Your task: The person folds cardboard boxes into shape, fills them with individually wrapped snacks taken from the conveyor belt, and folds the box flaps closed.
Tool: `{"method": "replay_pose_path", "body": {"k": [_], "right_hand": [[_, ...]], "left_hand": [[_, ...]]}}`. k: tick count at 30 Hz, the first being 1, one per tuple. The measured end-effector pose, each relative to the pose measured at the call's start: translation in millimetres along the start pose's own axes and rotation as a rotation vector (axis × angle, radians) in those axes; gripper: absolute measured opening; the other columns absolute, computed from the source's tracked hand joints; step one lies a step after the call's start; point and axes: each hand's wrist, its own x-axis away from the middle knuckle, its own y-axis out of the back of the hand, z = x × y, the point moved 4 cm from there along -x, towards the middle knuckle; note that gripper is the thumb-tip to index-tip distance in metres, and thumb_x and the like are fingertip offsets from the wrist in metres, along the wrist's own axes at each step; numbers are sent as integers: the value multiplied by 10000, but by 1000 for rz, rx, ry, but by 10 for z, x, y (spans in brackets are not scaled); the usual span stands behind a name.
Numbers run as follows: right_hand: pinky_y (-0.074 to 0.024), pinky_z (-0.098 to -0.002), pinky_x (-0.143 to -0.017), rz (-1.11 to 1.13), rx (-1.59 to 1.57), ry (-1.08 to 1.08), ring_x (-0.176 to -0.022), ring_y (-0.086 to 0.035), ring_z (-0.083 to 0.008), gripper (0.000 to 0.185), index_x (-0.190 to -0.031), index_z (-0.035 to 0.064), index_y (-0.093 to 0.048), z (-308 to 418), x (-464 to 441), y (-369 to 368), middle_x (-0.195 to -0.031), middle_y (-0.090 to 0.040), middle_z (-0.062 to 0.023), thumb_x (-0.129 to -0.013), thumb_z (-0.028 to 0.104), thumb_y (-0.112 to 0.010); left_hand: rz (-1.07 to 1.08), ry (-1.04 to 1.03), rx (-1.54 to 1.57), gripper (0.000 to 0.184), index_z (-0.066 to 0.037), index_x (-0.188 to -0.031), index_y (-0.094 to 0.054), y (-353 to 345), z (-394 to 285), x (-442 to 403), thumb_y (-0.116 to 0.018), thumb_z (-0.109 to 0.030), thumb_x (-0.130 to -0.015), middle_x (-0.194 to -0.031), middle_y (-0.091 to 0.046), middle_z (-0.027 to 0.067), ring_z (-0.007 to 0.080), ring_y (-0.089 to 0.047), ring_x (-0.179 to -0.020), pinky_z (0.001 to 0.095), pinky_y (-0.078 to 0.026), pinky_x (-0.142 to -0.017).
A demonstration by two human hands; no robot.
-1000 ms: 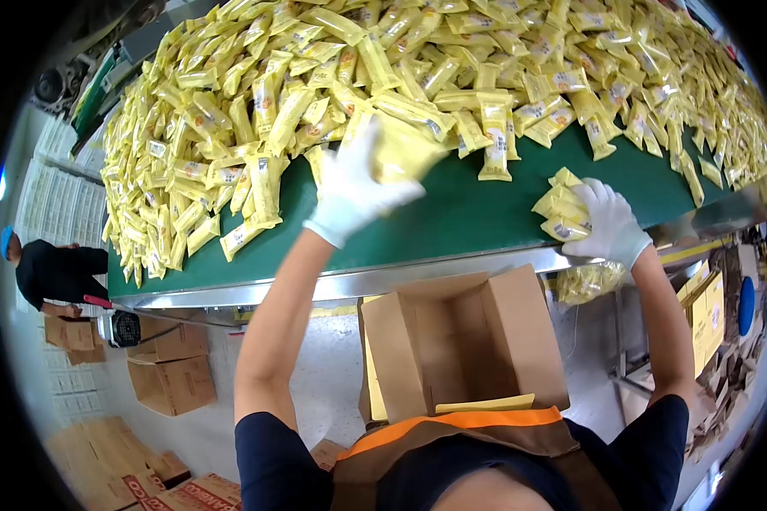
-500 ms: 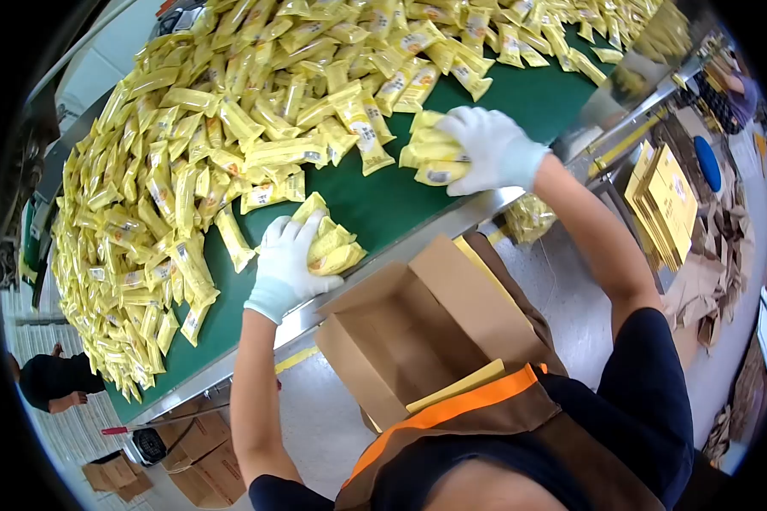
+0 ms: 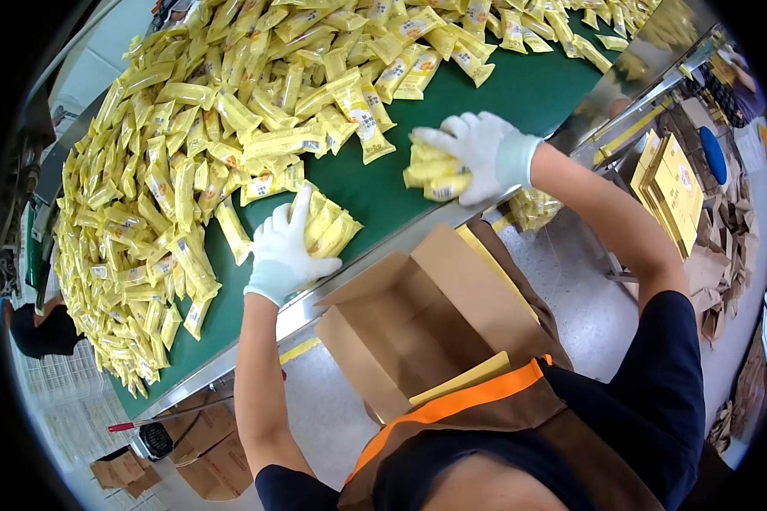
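Note:
My left hand [image 3: 281,254], in a white glove, is at the near edge of the green surface [image 3: 379,209]. Its thumb and index finger bracket a small row of yellow wrapped packets [image 3: 331,226]. Farther right, my gloved right hand [image 3: 484,157] has its fingers over another cluster of yellow packets [image 3: 428,170], just above or on the green surface; which one I cannot tell. A large heap of the same yellow packets [image 3: 256,102] spreads beyond both hands. Below them, against my apron, an open cardboard box [image 3: 477,294] shows a brown interior.
A metal rail [image 3: 383,251] edges the green surface. Under it at right is a clear bag of yellow packets [image 3: 533,210]. Flat yellow cartons [image 3: 669,192] are stacked to the right. Brown boxes [image 3: 209,451] sit on the floor at lower left. Other people [image 3: 51,328] are at the sides.
My left index finger has straightened and the packets beside it lie more evenly in a row. My right hand has shifted slightly down with its packets, its fingers more spread.

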Motion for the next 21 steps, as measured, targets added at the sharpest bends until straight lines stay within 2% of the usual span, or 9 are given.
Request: {"method": "replay_pose_path", "body": {"k": [2, 3, 4, 6, 9, 13, 15, 19, 21], "right_hand": [[-514, -423, -809, -76, -133, 125, -938, -622, -319, 852, -1404, 160, -435, 186, -50, -35, -1028, -600, -153, -701, 576, -675], [-512, -434, -812, -63, -161, 132, -957, -622, -319, 833, -1378, 147, -481, 282, -110, -5, -1059, -606, -162, -702, 589, -685], [-513, -451, -806, -296, -240, 184, -969, -624, -314, 810, -1357, 164, -513, 338, -181, -124, -1078, -617, -164, -685, 573, -707], [-507, -465, -805, -179, -298, 165, -1035, -604, -322, 868, -1351, 227, -527, 528, -267, 21, -1096, -624, -152, -585, 558, -764], [-422, -447, -874, -60, -172, -6, -1151, -541, -299, 1030, -1468, 237, -368, 611, -309, -86, -1242, -551, -103, -580, 584, -756], [-379, -450, -935, 13, -217, 42, -1192, -509, -300, 1096, -1519, 236, -269, 568, -243, -12, -1298, -516, -103, -603, 621, -733], [-379, -452, -940, 49, -190, 46, -1197, -507, -298, 1097, -1522, 237, -257, 494, -177, -9, -1306, -511, -107, -610, 622, -730], [-439, -444, -918, 55, -206, 63, -1148, -539, -345, 1055, -1514, 231, -271, 373, -275, -114, -1282, -529, -142, -626, 583, -720], [-475, -439, -902, 55, -259, 66, -1117, -558, -386, 1007, -1491, 212, -308, 369, -250, -39, -1241, -543, -190, -630, 539, -715]], "left_hand": [[-70, 91, 122, 1178, -162, -1543, -184, -2, -60, -39, -820, -430, -589, -1296, -472, 244, 430, -467, -1195, 464, -393, -1028], [-174, 82, 155, 1164, -148, -1540, -189, -52, -103, -103, -818, -436, -603, -1311, -472, 265, 443, -470, -1195, 471, -401, -1022], [-282, 33, 204, 1151, -135, -1537, -194, -100, -132, -240, -815, -441, -618, -1326, -472, 286, 456, -472, -1195, 477, -409, -1016], [-253, 49, 162, 1140, -137, -1542, -180, -81, -402, -414, -824, -419, -644, -1309, -466, 349, 498, -500, -1155, 491, -428, -990], [-282, 57, 100, 1131, -138, -1551, -135, -197, -458, -471, -784, -471, -686, -1203, -486, 319, 495, -522, -1073, 511, -441, -941], [-184, 5, 207, 1162, -146, -1556, -72, -193, -364, -443, -785, -398, -673, -1286, -439, 310, 478, -479, -1160, 487, -427, -985], [-167, -81, 259, 1197, -143, -1555, -52, -162, -365, -413, -805, -368, -651, -1316, -425, 285, 453, -454, -1209, 488, -427, -998], [-50, 79, 238, 1166, -117, -1552, -64, -28, -508, -385, -790, -284, -655, -1411, -355, 311, 472, -383, -1295, 474, -372, -1065], [-152, -22, 380, 1147, -111, -1553, -71, -68, -366, -404, -780, -233, -660, -1460, -310, 304, 451, -360, -1329, 440, -348, -1091]]}}
